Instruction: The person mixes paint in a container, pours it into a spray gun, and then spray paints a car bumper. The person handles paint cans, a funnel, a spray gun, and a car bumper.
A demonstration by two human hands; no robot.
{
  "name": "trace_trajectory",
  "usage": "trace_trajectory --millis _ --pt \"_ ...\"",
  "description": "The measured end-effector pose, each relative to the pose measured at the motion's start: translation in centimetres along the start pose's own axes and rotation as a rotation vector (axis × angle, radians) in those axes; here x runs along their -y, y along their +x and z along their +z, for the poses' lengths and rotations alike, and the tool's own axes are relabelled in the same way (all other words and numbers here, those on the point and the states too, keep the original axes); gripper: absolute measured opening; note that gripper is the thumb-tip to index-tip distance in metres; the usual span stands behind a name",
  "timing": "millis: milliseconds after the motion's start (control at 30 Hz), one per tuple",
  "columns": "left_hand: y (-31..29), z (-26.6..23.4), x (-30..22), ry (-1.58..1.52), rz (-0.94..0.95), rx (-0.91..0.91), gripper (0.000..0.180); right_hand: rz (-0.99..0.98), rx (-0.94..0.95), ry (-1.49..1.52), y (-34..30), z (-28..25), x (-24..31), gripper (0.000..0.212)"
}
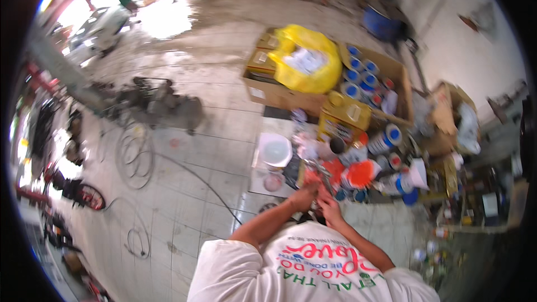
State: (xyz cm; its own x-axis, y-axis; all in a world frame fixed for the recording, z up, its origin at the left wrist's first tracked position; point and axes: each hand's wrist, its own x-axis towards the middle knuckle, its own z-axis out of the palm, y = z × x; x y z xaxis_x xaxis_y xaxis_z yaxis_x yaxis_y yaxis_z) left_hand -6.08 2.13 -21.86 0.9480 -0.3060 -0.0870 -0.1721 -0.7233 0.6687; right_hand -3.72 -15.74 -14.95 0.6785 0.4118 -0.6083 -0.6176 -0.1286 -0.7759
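Both hands meet close in front of my body, beside a low board crowded with paint things. My left hand (304, 197) is closed, its fingers partly hidden and blurred. Touching it, my right hand (330, 210) is closed around the lower part of a slim grey metal tool (325, 174), too blurred to name. Just beyond the hands lie red-orange stains and an open tin with a bright orange-red top (361, 173). A grey cup-like container (336, 145) stands behind them. To the left are a white tub (275, 151) and a crumpled black plastic piece (292, 172).
Behind the board stand a cardboard box with a yellow plastic bag (330, 72), a gold square can (344, 116) and several blue-capped cans (368, 82). White bottles (386, 138) crowd the right. Leftward, a compressor (159, 103) and a coiled hose (135, 156) lie on tiles.
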Motion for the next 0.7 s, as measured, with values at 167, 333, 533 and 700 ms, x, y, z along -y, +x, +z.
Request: trace_trajectory --millis 167,333,533,700 --pt "-0.8 -3.8 0.7 -0.052 0.138 0.034 0.05 -0.121 -0.093 -0.123 -1.5 3.2 1.8 0.016" --pt "-3.1 -6.9 -0.7 -0.16 0.054 0.125 0.039 -0.133 -0.307 -0.246 -1.5 1.5 0.1 0.015" --pt "0.0 -7.2 -4.2 -1.245 -0.672 -0.329 0.046 -0.296 -0.449 -0.669 -4.7 -1.8 -1.4 0.015" --pt "6.7 -7.3 -4.5 -1.322 -0.966 -0.314 0.056 -0.387 -0.68 -0.696 -6.0 -8.7 -5.6 0.015"
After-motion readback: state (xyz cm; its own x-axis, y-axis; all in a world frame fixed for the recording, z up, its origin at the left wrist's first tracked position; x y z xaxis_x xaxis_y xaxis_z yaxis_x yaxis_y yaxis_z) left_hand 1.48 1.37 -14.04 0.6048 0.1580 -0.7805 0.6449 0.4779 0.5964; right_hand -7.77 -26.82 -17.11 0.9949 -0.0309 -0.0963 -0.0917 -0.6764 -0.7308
